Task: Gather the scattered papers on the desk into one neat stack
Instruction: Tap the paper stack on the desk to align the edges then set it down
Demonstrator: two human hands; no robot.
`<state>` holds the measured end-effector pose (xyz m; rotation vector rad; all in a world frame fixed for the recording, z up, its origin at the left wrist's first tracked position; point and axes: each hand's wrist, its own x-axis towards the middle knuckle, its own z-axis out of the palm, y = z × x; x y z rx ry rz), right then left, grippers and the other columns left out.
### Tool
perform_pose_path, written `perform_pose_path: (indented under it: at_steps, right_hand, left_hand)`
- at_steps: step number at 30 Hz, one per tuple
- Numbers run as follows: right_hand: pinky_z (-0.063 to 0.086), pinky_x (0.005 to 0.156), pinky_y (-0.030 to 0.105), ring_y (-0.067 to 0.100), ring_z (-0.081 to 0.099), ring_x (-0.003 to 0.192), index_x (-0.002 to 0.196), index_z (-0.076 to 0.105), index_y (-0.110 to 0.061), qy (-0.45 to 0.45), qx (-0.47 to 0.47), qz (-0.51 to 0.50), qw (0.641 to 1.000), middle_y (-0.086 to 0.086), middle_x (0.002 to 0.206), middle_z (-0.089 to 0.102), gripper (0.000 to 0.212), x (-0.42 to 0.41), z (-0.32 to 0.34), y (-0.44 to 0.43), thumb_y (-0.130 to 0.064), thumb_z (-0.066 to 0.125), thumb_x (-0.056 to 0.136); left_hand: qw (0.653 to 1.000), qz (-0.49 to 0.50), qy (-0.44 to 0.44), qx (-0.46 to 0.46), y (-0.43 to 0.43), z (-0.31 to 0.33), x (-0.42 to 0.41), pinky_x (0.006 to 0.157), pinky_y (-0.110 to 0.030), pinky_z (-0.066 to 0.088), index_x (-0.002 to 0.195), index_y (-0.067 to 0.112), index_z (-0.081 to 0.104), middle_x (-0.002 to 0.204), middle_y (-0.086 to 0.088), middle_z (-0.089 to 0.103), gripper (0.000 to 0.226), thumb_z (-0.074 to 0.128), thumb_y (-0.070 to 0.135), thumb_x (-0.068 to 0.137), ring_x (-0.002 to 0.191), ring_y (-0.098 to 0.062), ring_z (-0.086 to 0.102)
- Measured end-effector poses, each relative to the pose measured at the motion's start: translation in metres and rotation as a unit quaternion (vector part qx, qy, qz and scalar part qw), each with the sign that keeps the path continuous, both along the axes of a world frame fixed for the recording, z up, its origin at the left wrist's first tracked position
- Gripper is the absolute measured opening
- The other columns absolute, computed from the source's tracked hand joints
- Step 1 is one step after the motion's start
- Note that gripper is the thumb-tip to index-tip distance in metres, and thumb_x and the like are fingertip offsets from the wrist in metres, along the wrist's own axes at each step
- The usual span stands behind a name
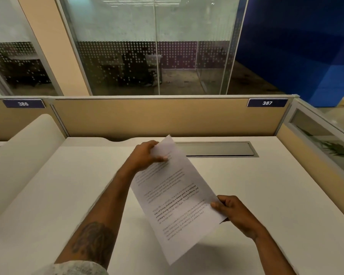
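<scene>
A white printed paper (177, 201), possibly more than one sheet, is held up above the white desk (276, 195), tilted with its far end toward the back. My left hand (145, 155) pinches its far top edge. My right hand (234, 213) grips its right side near the lower corner. Text lines cover the top sheet. I cannot tell how many sheets are in the bundle. No other loose papers show on the desk.
A grey cable tray lid (216, 149) is set into the desk at the back. A tan partition (157, 118) labelled 387 closes the far side, a glazed side panel (322, 143) the right. A curved white divider (24, 155) stands at the left.
</scene>
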<state>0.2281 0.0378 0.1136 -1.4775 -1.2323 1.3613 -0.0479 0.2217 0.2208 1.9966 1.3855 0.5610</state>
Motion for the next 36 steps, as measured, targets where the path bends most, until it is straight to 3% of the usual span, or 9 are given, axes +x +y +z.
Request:
perform_pose_path:
  at_steps: [5,8,10,13,16,23,26,30,36]
  right_hand:
    - [0.060,0.074,0.030,0.020,0.074,0.093,0.110,0.076,-0.023,0.067,0.029,-0.070,0.995,0.007,0.106,0.078,0.034,0.000,-0.002,0.006,-0.043,0.067,0.083]
    - [0.060,0.072,0.029,0.018,0.075,0.095,0.114,0.074,-0.018,0.127,0.033,-0.124,0.984,0.005,0.109,0.078,0.029,-0.003,-0.008,0.015,-0.030,0.067,0.088]
    - [0.060,0.071,0.027,0.016,0.075,0.095,0.117,0.072,-0.017,0.145,0.036,-0.145,0.978,0.002,0.109,0.078,0.026,-0.007,-0.012,0.019,-0.023,0.063,0.093]
    - [0.059,0.070,0.026,0.014,0.075,0.094,0.113,0.073,-0.024,0.147,0.037,-0.163,0.975,-0.001,0.109,0.078,0.022,-0.015,-0.012,0.022,-0.022,0.060,0.096]
    - [0.060,0.070,0.027,0.014,0.075,0.092,0.109,0.074,-0.025,0.142,0.031,-0.168,0.975,-0.001,0.108,0.078,0.020,-0.019,-0.010,0.025,-0.020,0.058,0.098]
    - [0.060,0.068,0.027,0.013,0.073,0.090,0.113,0.068,-0.026,0.107,0.016,-0.148,0.983,-0.007,0.105,0.078,0.020,-0.024,-0.003,0.031,-0.024,0.051,0.102]
    - [0.055,0.056,0.026,0.015,0.070,0.070,0.111,0.065,-0.023,0.051,0.002,-0.122,0.991,-0.003,0.097,0.078,0.020,-0.029,0.001,0.035,-0.028,0.048,0.103]
    - [0.035,0.046,0.022,0.012,0.044,0.045,0.103,0.066,-0.010,0.030,-0.023,-0.147,0.988,0.000,0.078,0.072,0.023,-0.036,-0.003,0.046,-0.029,0.052,0.101]
    - [0.037,0.046,0.024,0.009,0.044,0.043,0.097,0.069,-0.009,0.018,-0.027,-0.200,0.979,-0.007,0.057,0.064,0.021,-0.059,-0.012,0.072,-0.022,0.053,0.101]
  left_hand:
    - [0.972,0.182,-0.111,0.103,-0.037,-0.020,-0.011,0.121,-0.049,0.030,0.157,0.014,0.029,0.165,-0.011,0.031,0.088,0.070,0.049,0.088,0.151,-0.029,0.029]
    - [0.950,0.231,-0.209,-0.029,-0.081,-0.054,-0.011,0.123,-0.045,0.027,0.160,0.018,0.019,0.168,-0.008,0.025,0.084,0.061,0.049,0.094,0.152,-0.025,0.028]
    - [0.923,0.214,-0.279,-0.157,-0.107,-0.074,-0.005,0.113,-0.047,0.043,0.159,0.020,0.024,0.159,-0.009,0.042,0.073,0.056,0.044,0.099,0.139,-0.026,0.048]
    - [0.913,0.173,-0.299,-0.219,-0.130,-0.093,0.000,0.073,-0.035,0.061,0.143,0.020,0.049,0.124,-0.002,0.070,0.043,0.051,0.035,0.104,0.104,-0.018,0.070]
    - [0.923,0.163,-0.298,-0.178,-0.138,-0.101,0.001,0.043,-0.020,0.044,0.118,0.021,0.064,0.095,0.001,0.078,0.021,0.048,0.027,0.106,0.061,-0.013,0.069]
    - [0.932,0.203,-0.284,-0.098,-0.135,-0.110,0.008,0.044,-0.019,0.042,0.098,0.019,0.067,0.074,0.007,0.072,0.022,0.046,0.019,0.107,0.045,-0.007,0.048]
    - [0.930,0.220,-0.283,-0.085,-0.127,-0.115,0.003,0.044,-0.018,0.039,0.090,0.014,0.065,0.062,0.011,0.066,0.024,0.046,0.017,0.106,0.042,-0.006,0.044]
    - [0.926,0.226,-0.288,-0.094,-0.113,-0.119,-0.008,0.044,-0.020,0.038,0.092,0.015,0.066,0.062,0.011,0.065,0.025,0.047,0.016,0.106,0.042,-0.006,0.042]
    - [0.930,0.202,-0.284,-0.118,-0.076,-0.128,-0.029,0.043,-0.018,0.037,0.096,0.013,0.066,0.060,0.012,0.064,0.024,0.045,0.016,0.107,0.042,-0.006,0.042]
